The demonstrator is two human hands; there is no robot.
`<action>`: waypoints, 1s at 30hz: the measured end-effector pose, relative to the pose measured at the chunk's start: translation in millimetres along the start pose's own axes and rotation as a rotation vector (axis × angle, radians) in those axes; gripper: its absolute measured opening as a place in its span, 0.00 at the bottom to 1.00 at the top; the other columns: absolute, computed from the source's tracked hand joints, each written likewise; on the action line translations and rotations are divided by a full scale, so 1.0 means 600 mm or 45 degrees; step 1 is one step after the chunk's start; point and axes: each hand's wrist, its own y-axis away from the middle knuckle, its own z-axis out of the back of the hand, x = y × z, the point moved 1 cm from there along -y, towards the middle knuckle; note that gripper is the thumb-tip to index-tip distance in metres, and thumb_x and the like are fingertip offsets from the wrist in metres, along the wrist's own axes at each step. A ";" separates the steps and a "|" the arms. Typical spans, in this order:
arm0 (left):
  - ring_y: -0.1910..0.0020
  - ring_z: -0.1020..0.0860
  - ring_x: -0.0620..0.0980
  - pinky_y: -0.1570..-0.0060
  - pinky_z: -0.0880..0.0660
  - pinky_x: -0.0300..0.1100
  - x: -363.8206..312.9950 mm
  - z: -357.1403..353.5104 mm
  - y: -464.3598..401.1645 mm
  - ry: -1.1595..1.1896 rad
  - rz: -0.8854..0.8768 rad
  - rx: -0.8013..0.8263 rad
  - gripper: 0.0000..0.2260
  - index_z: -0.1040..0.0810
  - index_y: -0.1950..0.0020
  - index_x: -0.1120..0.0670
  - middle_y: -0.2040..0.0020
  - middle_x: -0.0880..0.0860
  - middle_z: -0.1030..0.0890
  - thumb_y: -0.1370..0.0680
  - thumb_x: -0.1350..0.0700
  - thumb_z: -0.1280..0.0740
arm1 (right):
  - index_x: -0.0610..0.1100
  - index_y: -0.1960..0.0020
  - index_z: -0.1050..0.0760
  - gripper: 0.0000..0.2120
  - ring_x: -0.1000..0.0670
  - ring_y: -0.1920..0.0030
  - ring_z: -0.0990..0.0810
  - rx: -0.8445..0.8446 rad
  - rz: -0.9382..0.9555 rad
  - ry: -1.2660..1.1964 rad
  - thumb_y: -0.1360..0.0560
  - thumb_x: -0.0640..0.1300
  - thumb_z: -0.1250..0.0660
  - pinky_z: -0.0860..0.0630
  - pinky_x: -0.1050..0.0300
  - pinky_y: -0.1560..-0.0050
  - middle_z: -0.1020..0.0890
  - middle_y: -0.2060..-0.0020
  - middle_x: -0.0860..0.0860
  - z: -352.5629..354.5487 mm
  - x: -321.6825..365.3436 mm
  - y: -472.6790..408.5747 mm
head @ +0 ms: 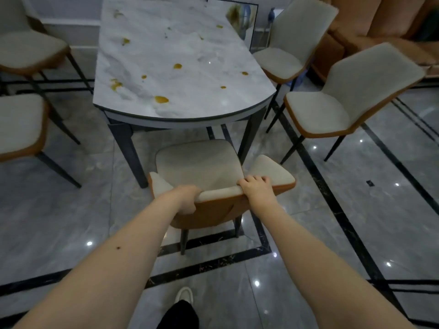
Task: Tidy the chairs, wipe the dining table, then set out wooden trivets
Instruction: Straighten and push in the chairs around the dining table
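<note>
A cream-and-orange dining chair [199,165] stands in front of me at the near end of the marble dining table [190,108], its seat partly under the table edge. My left hand [187,200] grips the top of its backrest on the left. My right hand [255,188] grips the same backrest top on the right. Several yellow-orange spill spots [161,99] dot the tabletop. No trivets or cloth are in view.
Two matching chairs [332,110] stand angled away from the table on the right, two more [21,124] on the left. An orange sofa [380,24] sits at the back right. A framed picture [240,15] leans behind the table. The glossy grey tile floor [356,210] surrounds everything.
</note>
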 end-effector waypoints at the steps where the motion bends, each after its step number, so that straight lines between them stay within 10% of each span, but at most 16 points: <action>1: 0.38 0.28 0.56 0.38 0.29 0.49 0.005 0.010 -0.010 0.008 0.006 -0.016 0.24 0.33 0.29 0.49 0.36 0.54 0.27 0.25 0.62 0.38 | 0.51 0.37 0.31 0.21 0.45 0.38 0.30 0.002 0.003 -0.003 0.28 0.40 0.31 0.40 0.46 0.34 0.25 0.41 0.50 0.004 -0.002 -0.019; 20: 0.44 0.24 0.53 0.43 0.26 0.48 0.033 0.090 -0.095 -0.088 0.236 -0.182 0.22 0.30 0.34 0.47 0.41 0.51 0.24 0.27 0.61 0.33 | 0.48 0.37 0.32 0.26 0.44 0.37 0.30 -0.005 0.057 -0.143 0.32 0.39 0.28 0.42 0.43 0.30 0.26 0.42 0.48 0.028 -0.006 -0.152; 30: 0.38 0.27 0.54 0.44 0.27 0.48 -0.206 0.093 -0.129 -0.166 0.237 -0.363 0.30 0.40 0.27 0.49 0.34 0.53 0.28 0.26 0.60 0.32 | 0.46 0.25 0.41 0.36 0.47 0.29 0.35 -0.161 0.269 -0.309 0.28 0.41 0.28 0.43 0.49 0.27 0.32 0.30 0.48 0.054 -0.170 -0.076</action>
